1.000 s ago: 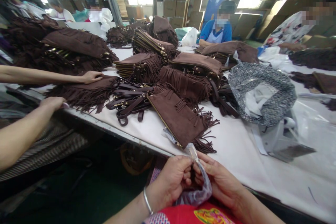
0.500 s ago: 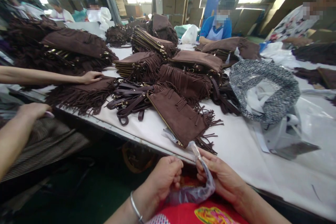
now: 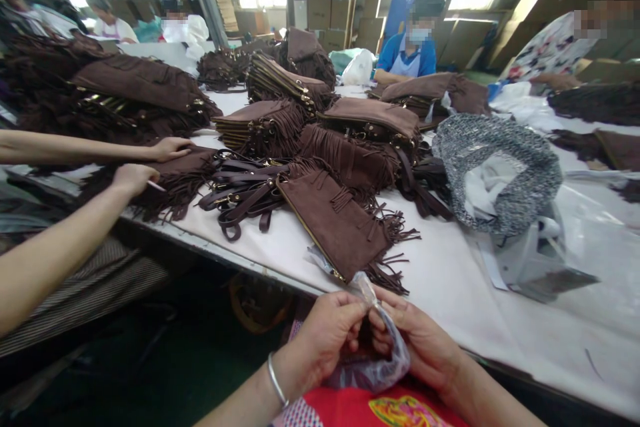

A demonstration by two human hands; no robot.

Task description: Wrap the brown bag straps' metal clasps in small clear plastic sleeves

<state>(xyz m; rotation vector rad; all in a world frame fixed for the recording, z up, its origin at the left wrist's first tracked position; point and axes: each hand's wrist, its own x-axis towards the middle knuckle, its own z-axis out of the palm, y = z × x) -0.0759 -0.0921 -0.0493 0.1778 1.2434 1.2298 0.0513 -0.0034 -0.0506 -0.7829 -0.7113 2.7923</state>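
Observation:
A twisted strip of clear plastic runs between my two hands, over a red cloth with a yellow pattern in my lap. My left hand, with a silver bangle at the wrist, pinches the strip near its upper part. Close beside it, my right hand grips the same strip with curled fingers. Just beyond them a brown fringed suede pouch lies flat at the table edge, its zip on the left side. The strip's upper end touches the pouch's near corner, but whether it is fixed there I cannot tell.
Stacks of brown fringed pouches and a heap of dark straps cover the table. A grey knitted item sits at right on a pale holder. At left, a co-worker's hands work on another pouch. Other people sit across.
My left hand has moved up and right to meet the plastic strip beside my right hand. The co-worker's nearer hand has moved up and right onto the pouch, holding a thin white stick.

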